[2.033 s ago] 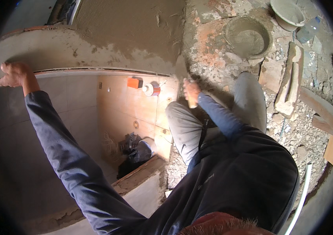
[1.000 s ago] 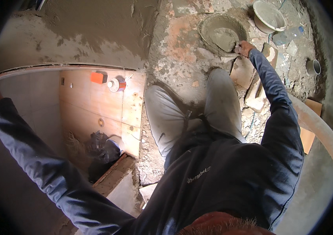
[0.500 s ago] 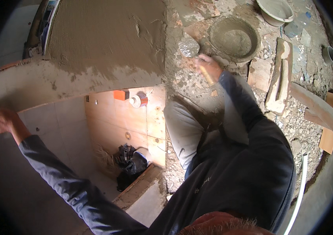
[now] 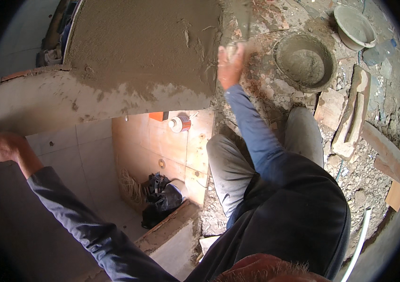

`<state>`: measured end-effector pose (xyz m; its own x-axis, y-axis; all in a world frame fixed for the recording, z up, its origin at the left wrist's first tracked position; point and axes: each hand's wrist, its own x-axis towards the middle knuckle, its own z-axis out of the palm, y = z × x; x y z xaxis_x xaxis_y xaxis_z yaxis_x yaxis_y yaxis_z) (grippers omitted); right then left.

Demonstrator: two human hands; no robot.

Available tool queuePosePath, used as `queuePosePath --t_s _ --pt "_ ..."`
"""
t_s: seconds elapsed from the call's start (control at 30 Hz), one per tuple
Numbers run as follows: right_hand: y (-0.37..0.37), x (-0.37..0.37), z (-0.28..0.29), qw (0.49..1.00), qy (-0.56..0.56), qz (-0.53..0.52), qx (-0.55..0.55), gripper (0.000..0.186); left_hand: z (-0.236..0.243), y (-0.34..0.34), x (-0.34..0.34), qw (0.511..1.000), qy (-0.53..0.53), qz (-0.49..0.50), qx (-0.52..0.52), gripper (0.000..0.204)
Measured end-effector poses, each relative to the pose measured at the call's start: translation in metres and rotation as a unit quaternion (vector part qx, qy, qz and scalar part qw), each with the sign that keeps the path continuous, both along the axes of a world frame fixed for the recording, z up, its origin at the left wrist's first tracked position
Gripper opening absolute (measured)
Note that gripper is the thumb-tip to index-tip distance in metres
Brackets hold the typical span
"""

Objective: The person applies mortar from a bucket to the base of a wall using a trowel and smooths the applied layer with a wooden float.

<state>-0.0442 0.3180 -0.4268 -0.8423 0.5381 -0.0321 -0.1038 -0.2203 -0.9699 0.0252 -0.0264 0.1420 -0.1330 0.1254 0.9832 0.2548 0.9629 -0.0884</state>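
Note:
My left hand [image 4: 6, 146] grips the lower edge of a pale, mortar-smeared ledge [image 4: 110, 102] at the far left, its fingers partly hidden. Ahead of me, my right hand [image 4: 230, 66] is closed round the light handle of a trowel [image 4: 232, 50]. Motion smears the tool, and its blade is hard to make out. That hand is over the right border of a broad bed of wet grey mortar [image 4: 139, 42]. To its right stands a round basin [image 4: 328, 80] with mortar inside.
Below the ledge drops a tiled opening holding a can [image 4: 180, 124], an orange box [image 4: 158, 115] and a dark bag [image 4: 164, 197]. On my right lie a second basin [image 4: 372, 43], a broken slab [image 4: 353, 113], rubble [image 4: 346, 178] and a white pipe [image 4: 364, 235].
My right hand has moved forward and left with the trowel, from beside the basin to the mortar's border. The view has shifted slightly. My left hand keeps its place on the ledge.

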Motion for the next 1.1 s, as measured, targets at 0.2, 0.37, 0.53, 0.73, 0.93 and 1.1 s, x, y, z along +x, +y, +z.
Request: queuePosePath --t_s 0.2,0.37,0.53,0.73,0.93,1.1 --pt "-0.017 0.04 -0.008 0.945 0.013 0.312 -0.098 0.036 -0.025 0.062 -0.005 0.998 0.022 -0.028 0.053 0.052" --pt "-0.033 0.015 -0.013 0.95 -0.035 0.26 -0.169 0.027 -0.033 0.068 -0.002 0.999 0.016 -0.002 0.052 0.058" --pt "-0.064 -0.036 0.018 0.924 -0.116 0.277 -0.236 0.034 -0.041 0.083 -0.001 0.996 0.019 0.036 0.085 0.063" --pt "-0.062 0.017 0.065 0.882 -0.032 0.343 -0.321 0.036 -0.051 0.106 0.001 0.992 0.011 0.052 0.111 0.069" --pt "-0.006 0.068 0.046 0.688 0.034 0.397 -0.606 0.042 -0.051 0.104 0.001 0.99 0.011 0.078 0.118 0.075" --pt "0.028 0.068 0.004 0.927 0.101 0.192 -0.305 0.039 -0.048 0.099 -0.005 0.988 0.025 0.07 0.136 0.077"
